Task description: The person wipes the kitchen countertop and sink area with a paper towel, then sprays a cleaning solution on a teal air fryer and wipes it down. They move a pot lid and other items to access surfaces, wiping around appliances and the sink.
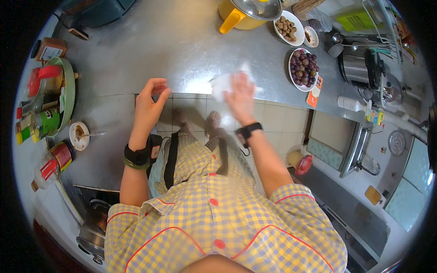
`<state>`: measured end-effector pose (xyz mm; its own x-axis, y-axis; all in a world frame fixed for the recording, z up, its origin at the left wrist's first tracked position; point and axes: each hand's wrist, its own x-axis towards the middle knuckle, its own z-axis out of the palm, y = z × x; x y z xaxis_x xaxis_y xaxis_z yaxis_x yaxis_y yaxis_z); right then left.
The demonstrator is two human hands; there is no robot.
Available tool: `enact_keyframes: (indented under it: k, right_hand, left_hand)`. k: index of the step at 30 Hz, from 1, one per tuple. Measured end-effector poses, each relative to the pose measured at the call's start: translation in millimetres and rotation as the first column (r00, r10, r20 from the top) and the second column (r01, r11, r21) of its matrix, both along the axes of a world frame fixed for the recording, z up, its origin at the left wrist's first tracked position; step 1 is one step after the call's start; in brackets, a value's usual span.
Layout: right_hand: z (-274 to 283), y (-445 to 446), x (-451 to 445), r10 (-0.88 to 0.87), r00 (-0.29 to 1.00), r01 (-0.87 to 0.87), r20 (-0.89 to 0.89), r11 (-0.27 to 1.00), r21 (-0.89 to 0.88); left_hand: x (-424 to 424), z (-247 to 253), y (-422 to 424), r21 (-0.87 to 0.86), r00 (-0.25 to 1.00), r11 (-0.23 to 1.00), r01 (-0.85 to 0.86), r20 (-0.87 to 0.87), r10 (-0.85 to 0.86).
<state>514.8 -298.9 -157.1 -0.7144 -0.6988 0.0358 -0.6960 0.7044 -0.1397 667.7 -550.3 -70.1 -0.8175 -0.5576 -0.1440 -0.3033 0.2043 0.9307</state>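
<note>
My right hand [241, 94] lies flattened over a white cloth or paper towel [218, 83] at the front edge of a stainless steel counter [164, 58]. Motion blurs both the hand and the white sheet, whose corners stick out beyond the fingers. My left hand [150, 97] hovers at the same edge with bent fingers, thumb apart, holding nothing. Each wrist wears a black strap. To the right of my right hand sits a white bowl of grapes [304, 70], beside an orange and white card-like item [314, 92].
A yellow pot [244, 15] with a glass lid stands at the back, near a bowl of brown, nut-like pieces [286, 29]. On the left are a green tray [70, 95] of bottles and a small bowl with a spoon [79, 136]. A spray bottle [350, 103] is at right.
</note>
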Motion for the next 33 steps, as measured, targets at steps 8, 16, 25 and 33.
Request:
enact_keyframes:
  k: [8,16,25,33]
  right_hand:
    - [-9,6,-1,-0.354,0.925,0.374,-0.139,0.913,0.162]
    - [13,41,-26,0.080,0.994,-0.087,0.080,0.993,0.085]
    - [-1,-13,-50,-0.225,0.972,0.229,0.067,0.972,-0.051]
    - [19,5,-73,0.430,0.889,-0.423,0.158,0.903,-0.081]
  left_hand:
    - [-34,9,-3,-0.022,0.996,0.997,0.078,-0.030,-0.079]
    - [-65,28,8,-0.023,0.998,0.999,0.046,0.040,-0.045]
    - [-78,38,23,-0.126,0.996,0.992,-0.029,0.080,0.039]
    - [-111,44,15,-0.111,0.996,0.992,0.058,0.075,-0.049]
